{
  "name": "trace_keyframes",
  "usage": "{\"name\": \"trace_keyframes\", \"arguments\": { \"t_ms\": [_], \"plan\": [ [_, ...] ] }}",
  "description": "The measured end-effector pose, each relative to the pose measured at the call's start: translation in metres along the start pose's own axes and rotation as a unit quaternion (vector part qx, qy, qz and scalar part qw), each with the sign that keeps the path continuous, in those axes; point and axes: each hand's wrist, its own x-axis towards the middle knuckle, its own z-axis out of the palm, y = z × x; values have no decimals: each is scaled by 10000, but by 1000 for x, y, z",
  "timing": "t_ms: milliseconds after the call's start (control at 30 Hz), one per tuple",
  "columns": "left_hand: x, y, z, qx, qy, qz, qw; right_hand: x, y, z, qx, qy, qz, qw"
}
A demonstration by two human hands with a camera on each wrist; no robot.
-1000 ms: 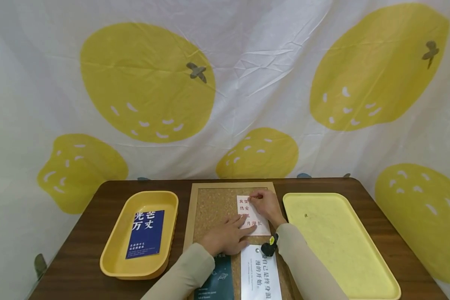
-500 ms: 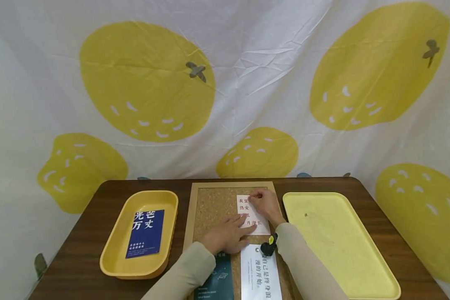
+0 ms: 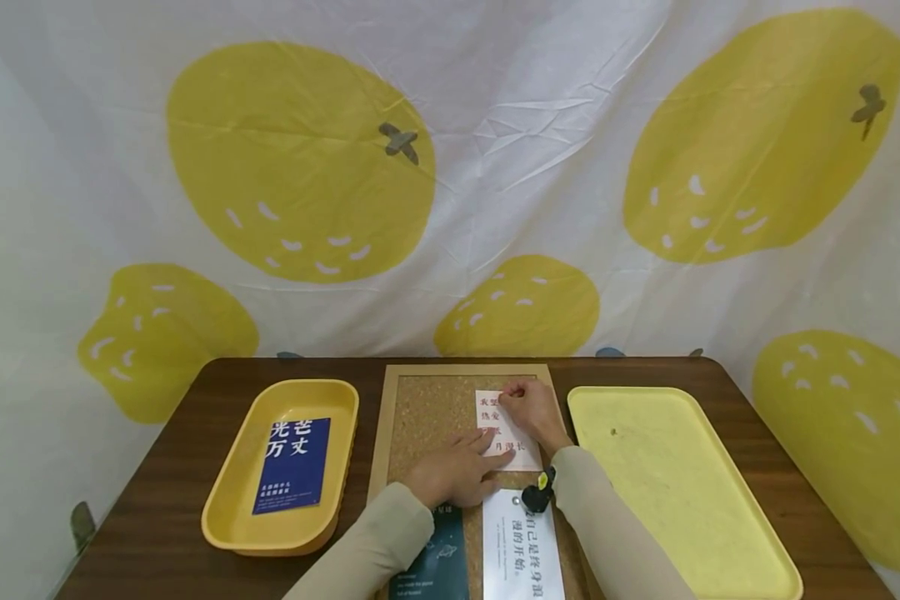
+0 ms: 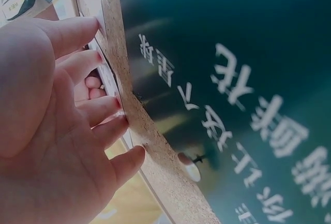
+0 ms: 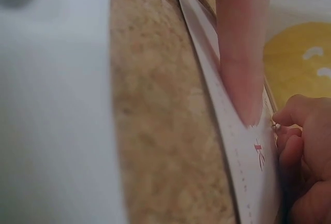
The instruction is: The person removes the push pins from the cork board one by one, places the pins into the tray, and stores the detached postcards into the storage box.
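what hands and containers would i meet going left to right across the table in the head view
Deep yellow, rounded rectangular plastic tub → person's bare left hand → person's bare right hand → pale yellow, shallow rectangular tray.

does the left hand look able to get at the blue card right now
Probably yes: the blue card lies uncovered in the orange-yellow tray on that side, though the left hand would first have to come off the red-lettered card.
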Motion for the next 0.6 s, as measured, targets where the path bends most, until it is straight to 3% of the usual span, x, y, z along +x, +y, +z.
{"name": "trace_keyframes", "arguments": {
  "t_ms": [600],
  "plan": [
    [-1,0,-2,98,11,77,9999,1,0,1,-8,-5,18,10000]
  ]
}}
